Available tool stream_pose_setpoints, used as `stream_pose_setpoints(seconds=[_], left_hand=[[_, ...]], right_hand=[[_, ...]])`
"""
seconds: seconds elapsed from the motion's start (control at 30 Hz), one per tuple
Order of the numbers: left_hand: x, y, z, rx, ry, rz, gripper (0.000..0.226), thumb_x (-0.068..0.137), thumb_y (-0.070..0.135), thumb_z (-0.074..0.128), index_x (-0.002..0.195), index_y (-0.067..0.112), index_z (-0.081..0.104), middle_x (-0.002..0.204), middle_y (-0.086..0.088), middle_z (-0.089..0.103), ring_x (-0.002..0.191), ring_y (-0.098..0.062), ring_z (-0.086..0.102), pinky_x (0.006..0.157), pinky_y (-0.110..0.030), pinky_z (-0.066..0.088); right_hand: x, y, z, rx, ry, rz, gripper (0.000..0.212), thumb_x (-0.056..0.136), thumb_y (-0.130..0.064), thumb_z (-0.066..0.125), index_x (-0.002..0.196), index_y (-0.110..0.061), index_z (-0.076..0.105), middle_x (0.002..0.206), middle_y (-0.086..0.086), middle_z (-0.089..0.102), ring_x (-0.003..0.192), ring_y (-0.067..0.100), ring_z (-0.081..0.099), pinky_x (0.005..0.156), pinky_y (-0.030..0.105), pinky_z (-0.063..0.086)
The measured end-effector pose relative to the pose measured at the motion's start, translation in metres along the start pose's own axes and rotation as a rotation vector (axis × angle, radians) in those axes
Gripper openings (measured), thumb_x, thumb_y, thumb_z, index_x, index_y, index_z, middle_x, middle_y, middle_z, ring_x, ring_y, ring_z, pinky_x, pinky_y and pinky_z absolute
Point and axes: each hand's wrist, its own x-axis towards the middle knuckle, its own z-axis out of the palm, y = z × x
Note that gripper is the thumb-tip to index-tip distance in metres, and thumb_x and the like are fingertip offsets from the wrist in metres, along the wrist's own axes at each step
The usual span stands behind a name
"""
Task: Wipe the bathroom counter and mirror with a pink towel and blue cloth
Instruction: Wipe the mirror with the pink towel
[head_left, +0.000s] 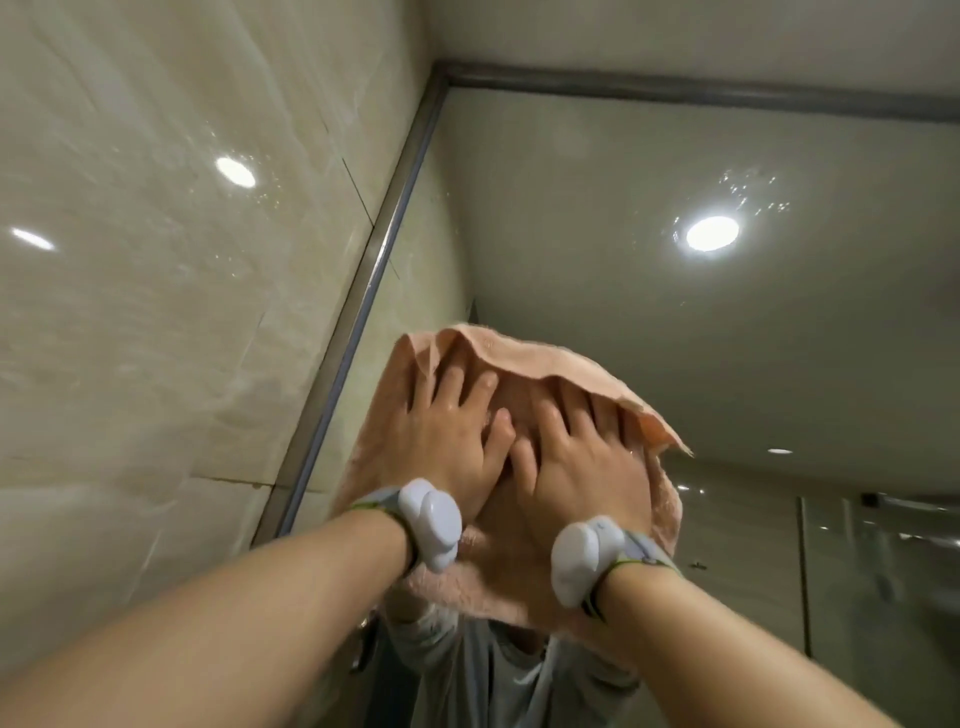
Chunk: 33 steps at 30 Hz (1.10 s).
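Both hands press the pink towel (524, 358) flat on the mirror (675, 322), near its metal frame (363, 280). The left hand (452, 431) and right hand (576, 457) lie side by side, fingers spread, thumbs touching.

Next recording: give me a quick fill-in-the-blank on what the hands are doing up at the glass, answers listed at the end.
1. The towel pressed to the glass is ____ in colour.
2. The number of hands flat on it is ____: the left hand and the right hand.
3. The towel lies against the ____, near its metal frame.
4. The tiled wall stands to the ____ of that frame.

Missing words: pink; two; mirror; left.
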Motion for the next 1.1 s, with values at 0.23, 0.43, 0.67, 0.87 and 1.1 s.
stream_pose_setpoints(seconds=[0.23,0.43,0.67,0.87,1.1], left_hand=[[0.045,0.006,0.007,-0.017,0.075,0.039,0.061,0.097,0.052,0.027,0.148,0.025,0.048,0.152,-0.013,0.048,0.143,-0.040,0.039,0.115,-0.059,0.032],[0.061,0.007,0.009,-0.054,0.111,0.015,0.058,0.098,0.050,0.028,0.147,0.027,0.048,0.151,-0.011,0.048,0.143,-0.036,0.038,0.116,-0.055,0.027],[0.057,0.007,0.009,-0.046,0.138,0.003,0.055,0.098,0.048,0.030,0.145,0.026,0.049,0.142,-0.010,0.054,0.136,-0.036,0.045,0.112,-0.055,0.031],[0.050,0.011,0.009,-0.046,0.128,0.001,0.057,0.098,0.048,0.029,0.145,0.026,0.050,0.142,-0.011,0.054,0.135,-0.038,0.046,0.111,-0.057,0.034],[0.032,0.013,0.008,-0.055,0.101,-0.003,0.060,0.098,0.049,0.026,0.147,0.025,0.050,0.143,-0.013,0.054,0.136,-0.039,0.046,0.108,-0.058,0.037]], right_hand=[[0.041,0.015,0.007,0.022,0.026,0.025,0.037,0.093,-0.048,0.036,0.124,-0.031,0.049,0.124,0.000,0.059,0.116,0.028,0.051,0.095,0.044,0.037],[0.063,0.019,0.008,0.048,0.020,0.012,0.038,0.096,-0.048,0.033,0.124,-0.029,0.051,0.131,0.000,0.057,0.120,0.028,0.050,0.100,0.043,0.034],[0.061,0.017,0.007,0.061,-0.024,0.020,0.037,0.099,-0.050,0.029,0.119,-0.029,0.051,0.121,0.001,0.061,0.113,0.029,0.054,0.089,0.040,0.037],[0.051,0.016,0.007,0.055,-0.004,0.042,0.039,0.099,-0.050,0.030,0.127,-0.031,0.048,0.124,0.000,0.061,0.114,0.029,0.054,0.094,0.041,0.037],[0.034,0.014,0.010,0.020,0.045,0.061,0.039,0.096,-0.049,0.035,0.125,-0.030,0.054,0.125,0.000,0.062,0.120,0.029,0.051,0.099,0.044,0.035]])
